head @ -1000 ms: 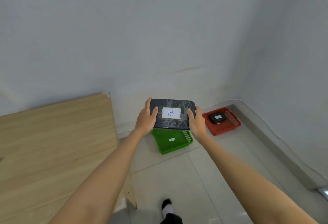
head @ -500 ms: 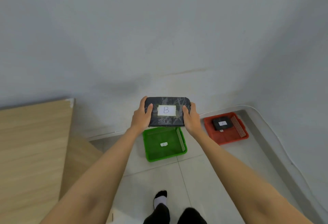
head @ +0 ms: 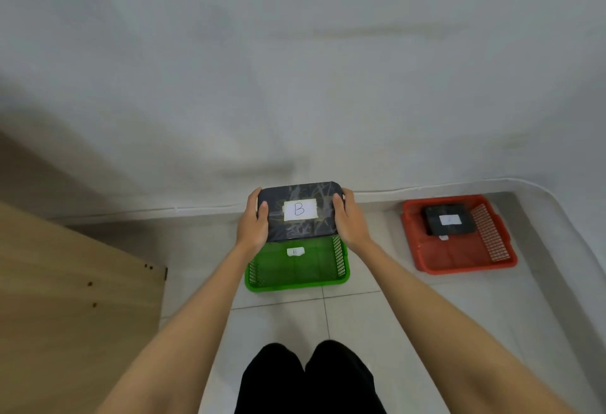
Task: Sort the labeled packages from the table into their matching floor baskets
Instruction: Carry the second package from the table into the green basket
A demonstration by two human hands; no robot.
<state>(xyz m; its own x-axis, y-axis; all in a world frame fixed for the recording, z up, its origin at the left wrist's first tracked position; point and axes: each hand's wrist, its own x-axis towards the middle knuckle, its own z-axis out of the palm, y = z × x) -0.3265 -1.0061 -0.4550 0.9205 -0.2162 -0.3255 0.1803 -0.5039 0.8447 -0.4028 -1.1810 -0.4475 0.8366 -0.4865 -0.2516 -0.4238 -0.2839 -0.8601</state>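
A black package [head: 300, 226] with a white label marked B is held flat between both hands. My left hand [head: 254, 223] grips its left edge and my right hand [head: 349, 221] grips its right edge. The package hangs over the far half of the green floor basket [head: 296, 277], which carries a small white tag reading B. To the right, a red basket [head: 459, 256] holds another black labeled package [head: 449, 218] in its far part.
The wooden table [head: 65, 299] fills the lower left, its side panel close to the green basket. A white wall and skirting run behind both baskets. My dark-trousered legs [head: 308, 377] show at the bottom over tiled floor.
I have stepped closer to the baskets and the view has tilted down. The package has come lower, over the green basket, and the table has slid off to the left.
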